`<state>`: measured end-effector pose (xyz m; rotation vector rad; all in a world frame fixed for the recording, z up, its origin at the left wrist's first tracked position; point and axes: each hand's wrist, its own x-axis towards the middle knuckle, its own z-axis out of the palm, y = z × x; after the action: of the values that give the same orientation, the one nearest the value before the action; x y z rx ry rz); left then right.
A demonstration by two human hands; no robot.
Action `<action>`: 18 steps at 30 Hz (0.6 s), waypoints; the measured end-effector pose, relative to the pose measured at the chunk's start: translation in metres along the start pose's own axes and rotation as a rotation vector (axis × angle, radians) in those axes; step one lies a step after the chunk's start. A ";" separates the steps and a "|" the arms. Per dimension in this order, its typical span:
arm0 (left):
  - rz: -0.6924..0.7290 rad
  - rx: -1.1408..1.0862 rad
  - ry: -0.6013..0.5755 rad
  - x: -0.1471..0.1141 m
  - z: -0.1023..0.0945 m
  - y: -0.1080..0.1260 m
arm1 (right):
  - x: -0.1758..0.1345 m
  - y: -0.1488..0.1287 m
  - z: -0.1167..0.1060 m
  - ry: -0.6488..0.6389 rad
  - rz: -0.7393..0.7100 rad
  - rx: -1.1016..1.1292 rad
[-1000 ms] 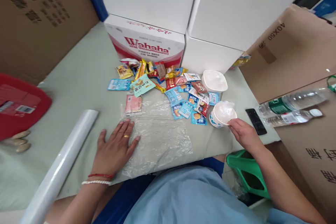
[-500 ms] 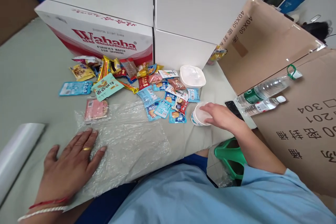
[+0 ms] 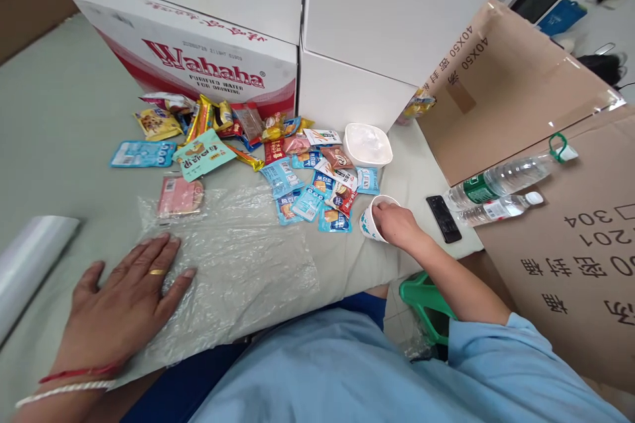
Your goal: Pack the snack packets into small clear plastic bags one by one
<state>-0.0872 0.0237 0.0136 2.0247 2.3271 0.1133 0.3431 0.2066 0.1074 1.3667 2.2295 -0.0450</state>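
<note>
My left hand (image 3: 122, 301) lies flat with its fingers spread on a crinkled clear plastic bag (image 3: 248, 271). Just beyond its fingertips is a pink packet (image 3: 179, 195). Over on the right, my right hand (image 3: 399, 226) reaches down into a white paper cup (image 3: 366, 223) with a blue pattern; the fingers are hidden inside it, and so is whatever they touch. Small blue snack packets (image 3: 307, 203) lie loosely piled left of the cup. Behind the cup sits a white plastic bowl (image 3: 368, 145).
A Wahaha water carton (image 3: 208, 73) and white boxes (image 3: 357, 92) wall off the back. More snack packets lie before them, including a green one (image 3: 204, 155). A black phone (image 3: 443, 219) and two clear bottles (image 3: 516, 178) are at right, near cardboard (image 3: 546, 238). A silvery roll (image 3: 34, 271) is at left.
My right hand has gone from over the cup's rim down into the cup. My left hand stays flat on the plastic. The view has shifted slightly.
</note>
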 end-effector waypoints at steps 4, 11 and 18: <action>-0.011 -0.007 -0.013 0.000 -0.001 0.001 | -0.010 0.007 -0.007 0.063 -0.001 0.081; -0.010 -0.018 -0.034 0.001 0.000 -0.002 | -0.038 0.046 -0.049 0.119 -0.034 0.224; -0.019 -0.040 -0.020 0.000 0.001 -0.003 | -0.022 0.018 -0.058 0.121 0.155 -0.036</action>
<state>-0.0898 0.0232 0.0124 1.9762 2.3122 0.1367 0.3423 0.2137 0.1713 1.5548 2.2026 0.1345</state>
